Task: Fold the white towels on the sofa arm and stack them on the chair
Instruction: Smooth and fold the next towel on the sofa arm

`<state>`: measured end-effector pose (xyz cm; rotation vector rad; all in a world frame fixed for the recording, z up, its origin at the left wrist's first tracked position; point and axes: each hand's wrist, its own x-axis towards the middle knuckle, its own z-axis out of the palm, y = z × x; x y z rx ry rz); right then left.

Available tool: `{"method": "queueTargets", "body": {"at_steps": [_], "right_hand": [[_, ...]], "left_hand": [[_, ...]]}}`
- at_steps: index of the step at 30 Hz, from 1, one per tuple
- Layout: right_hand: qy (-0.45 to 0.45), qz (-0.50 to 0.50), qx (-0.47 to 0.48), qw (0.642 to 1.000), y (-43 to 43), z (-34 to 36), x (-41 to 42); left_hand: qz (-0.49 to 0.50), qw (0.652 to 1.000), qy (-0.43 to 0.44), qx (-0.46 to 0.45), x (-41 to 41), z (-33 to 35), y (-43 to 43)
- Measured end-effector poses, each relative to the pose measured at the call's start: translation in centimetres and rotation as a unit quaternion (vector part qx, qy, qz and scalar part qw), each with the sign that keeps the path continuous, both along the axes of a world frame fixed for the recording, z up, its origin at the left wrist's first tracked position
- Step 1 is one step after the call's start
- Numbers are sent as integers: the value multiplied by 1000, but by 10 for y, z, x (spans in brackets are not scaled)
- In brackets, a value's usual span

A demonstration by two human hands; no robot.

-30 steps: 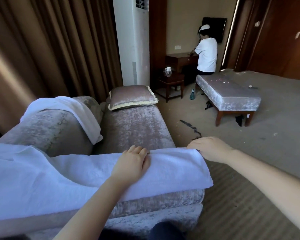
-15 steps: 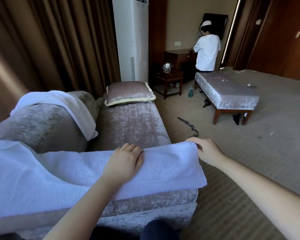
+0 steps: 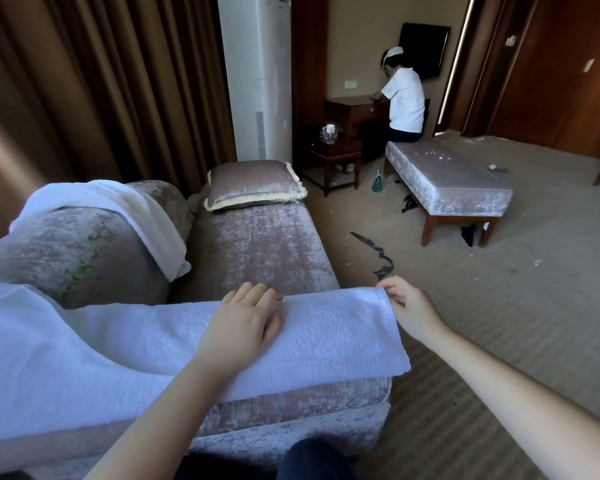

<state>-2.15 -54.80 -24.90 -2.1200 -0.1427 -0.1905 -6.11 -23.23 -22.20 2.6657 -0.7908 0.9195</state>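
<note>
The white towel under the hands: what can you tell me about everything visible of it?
The white towel is thick, nubbly terry cloth, lying lengthwise along the velvety sofa arm, its left part bunched and spilling wider, its right end overhanging slightly. The left hand rests flat on its middle; the right hand pinches its far right corner.

A fringed cushion (image 3: 253, 183) lay near a tower air conditioner (image 3: 257, 74) — beyond, a person in white (image 3: 405, 105) sat at a desk (image 3: 354, 107) by a velvet bench (image 3: 458, 188).
</note>
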Motion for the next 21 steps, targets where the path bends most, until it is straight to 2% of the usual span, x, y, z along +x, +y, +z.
{"method": "queueTargets", "body": {"at_steps": [2,4,7,9,11,14,16,19,21], "right_hand": [[29,-23,61,997,2,-1,-6],[24,-79,18,996,3,0,-13],[-75,-139,-102,982,9,9,-37],[-175,-63,-133,973,20,16,-61],[-247,36,-222,942,31,14,-79],[-316,79,-348,879,32,-2,-88],[-347,68,-367,861,30,-8,-88],[-415,40,-404,814,31,-14,-92],[-428,31,-397,811,32,-15,-97]], "left_hand": [[-7,1000,-16,-14,-1,3,0],[-12,999,-30,-23,-2,5,-1],[-31,998,-56,-16,-9,8,0],[-45,997,-59,-12,-18,6,7],[-59,997,-41,-3,-31,2,18],[-55,997,-28,49,-51,-5,36],[-40,995,-34,79,-59,-6,46],[-18,995,-42,88,-69,-3,65],[0,993,-52,102,-75,-4,80]]}}
